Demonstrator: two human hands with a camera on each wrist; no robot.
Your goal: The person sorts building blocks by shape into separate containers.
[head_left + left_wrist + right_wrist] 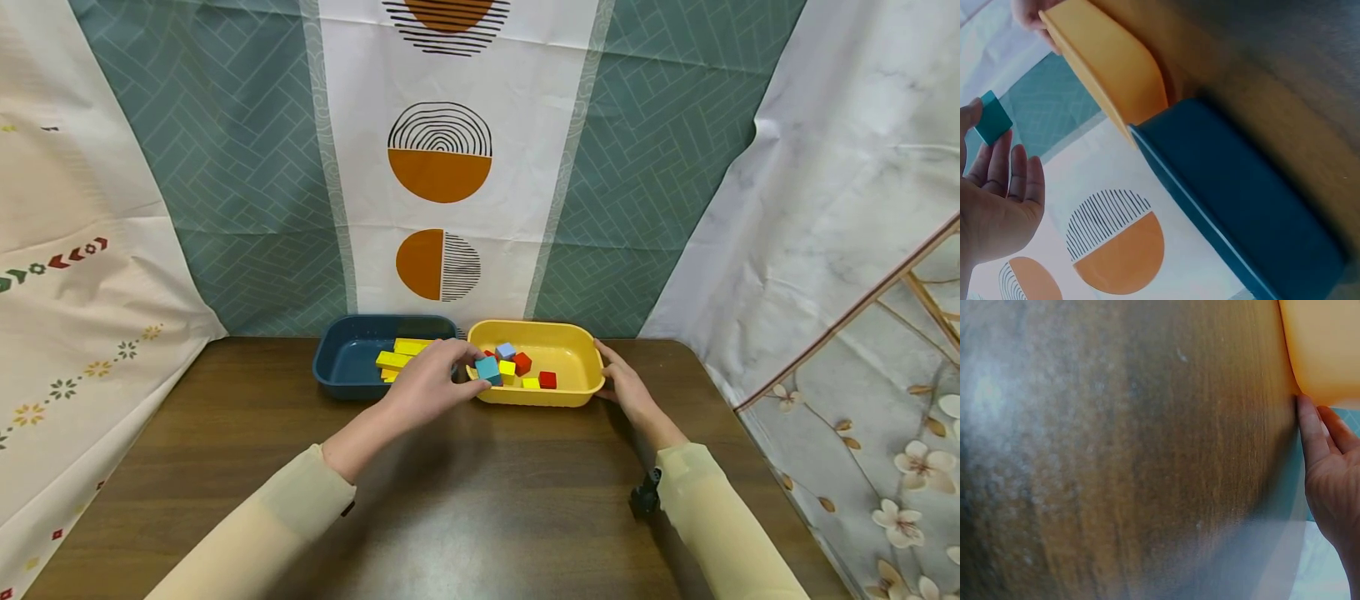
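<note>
My left hand (431, 372) pinches a teal cube (487, 369) between thumb and fingertips, above the left end of a yellow tray (577, 337). The left wrist view also shows that teal cube (994, 119) between thumb and fingers. Within the tray lie red cubes (548, 381), yellow cubes (507, 372) and a light blue cube (506, 351). At the tray's right end my right hand (628, 390) touches the outer wall with its fingers fairly straight. In the right wrist view its fingertips (1307, 409) rest against the tray's corner.
A dark blue tray (345, 367) stands just left of the yellow one, holding several yellow blocks (393, 361), partly hidden by my left hand. Both trays are on a brown wooden table (487, 500), close to the patterned cloth (442, 275) behind.
</note>
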